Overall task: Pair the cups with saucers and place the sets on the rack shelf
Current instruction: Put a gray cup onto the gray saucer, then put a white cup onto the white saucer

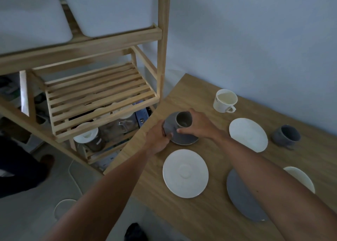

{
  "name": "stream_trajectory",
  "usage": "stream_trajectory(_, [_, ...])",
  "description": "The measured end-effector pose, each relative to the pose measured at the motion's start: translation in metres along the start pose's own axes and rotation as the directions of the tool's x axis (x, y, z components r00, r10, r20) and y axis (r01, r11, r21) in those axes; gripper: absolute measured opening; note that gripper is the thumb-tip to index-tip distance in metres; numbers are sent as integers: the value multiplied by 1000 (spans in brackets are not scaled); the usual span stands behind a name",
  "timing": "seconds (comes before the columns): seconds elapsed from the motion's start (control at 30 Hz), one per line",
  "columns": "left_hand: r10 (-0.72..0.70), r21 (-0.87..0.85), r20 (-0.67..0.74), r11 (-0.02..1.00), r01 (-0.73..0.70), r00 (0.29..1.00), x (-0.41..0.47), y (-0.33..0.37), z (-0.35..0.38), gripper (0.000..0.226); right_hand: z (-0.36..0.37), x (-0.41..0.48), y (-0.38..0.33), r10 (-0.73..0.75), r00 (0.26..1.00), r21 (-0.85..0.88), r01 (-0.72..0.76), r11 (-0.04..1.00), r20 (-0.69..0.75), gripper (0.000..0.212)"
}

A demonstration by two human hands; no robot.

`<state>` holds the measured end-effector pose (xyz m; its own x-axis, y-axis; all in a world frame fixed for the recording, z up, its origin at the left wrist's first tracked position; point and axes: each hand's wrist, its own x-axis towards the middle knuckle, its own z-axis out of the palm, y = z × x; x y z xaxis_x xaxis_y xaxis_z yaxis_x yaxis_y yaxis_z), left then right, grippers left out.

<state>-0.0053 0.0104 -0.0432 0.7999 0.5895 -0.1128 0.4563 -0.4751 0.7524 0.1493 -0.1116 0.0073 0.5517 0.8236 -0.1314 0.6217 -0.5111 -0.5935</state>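
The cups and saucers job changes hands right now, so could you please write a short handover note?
Left hand grips the edge of the grey saucer; right hand holds the grey cup on it, at the table corner.
Loose: white cup, second grey cup, three white saucers, one grey saucer.
Done: one set paired.
Left: slatted shelf holds no sets yet; shelve this one, pair the others.

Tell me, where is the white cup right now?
The white cup stands upright at the far side of the wooden table, near the wall, beyond a white saucer and apart from both hands.
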Motion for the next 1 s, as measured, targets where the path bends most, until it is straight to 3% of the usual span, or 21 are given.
stream_trajectory(0.17, [0, 2, 14, 1000, 0, 1000, -1, 0, -2, 48, 2, 2, 1, 5, 1000, 24, -5, 1000, 1, 84])
stream_trajectory(0.37, [-15, -37, -6, 999, 15, 1000, -13, 2, -6, 39, -13, -6, 5, 109, 994, 88, -109, 990, 0, 119])
stream_trajectory(0.4, [-17, -44, -5, 999, 16, 1000, -17, 2, -7, 42, -21, -7, 8, 112, 993, 95, -108, 990, -41, 115])
stream_trajectory(0.5, [-21, -7, 53, 1000, 22, 998, -32, -2, -7, 37, -52, -6, 24, 65, 959, -4, -69, 998, -275, 74])
stream_trajectory(0.63, [2, 21, 86, 1000, -4, 996, -52, -4, -2, 26, -83, 5, 69, 157, 916, -110, -211, 971, -369, 109])
stream_trajectory(0.73, [-2, 19, 92, 1000, 0, 996, -63, -4, -1, 23, -93, 16, 95, 235, 895, -110, -296, 949, -380, 120])
stream_trajectory(0.87, [9, 75, 100, 997, -16, 995, -73, -3, 5, 22, -93, 27, 117, 345, 883, -38, -375, 926, -318, 123])
stream_trajectory(1.0, [5, 108, 82, 994, -14, 997, -76, -3, 9, 18, -89, 31, 129, 353, 879, 38, -360, 932, -320, 114])
